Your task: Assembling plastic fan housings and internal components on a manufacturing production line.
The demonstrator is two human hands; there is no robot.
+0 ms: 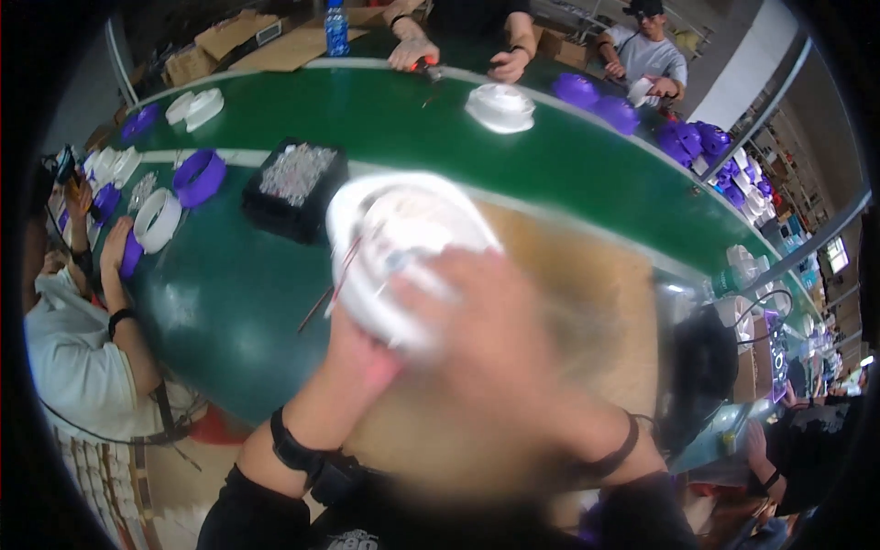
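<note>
A white, rounded plastic housing point(403, 218), hollow inside, is held up over the work surface in front of me. My left hand point(360, 353) grips it from below at its near left side, most of the fingers hidden behind it. My right hand point(495, 316) is over the near right part of the housing, smeared by motion, so its fingers cannot be read clearly. Thin red and dark wires point(345, 268) hang from the housing's left side. Details inside the housing are too blurred to make out.
A black box point(275, 218) of small clear pieces stands left of the housing. Brown board point(600, 284) lies beneath my hands. Purple point(200, 178) and white rings point(158, 220) sit farther left. Across the green belt point(385, 110), a co-worker's hands are near another white housing point(500, 107).
</note>
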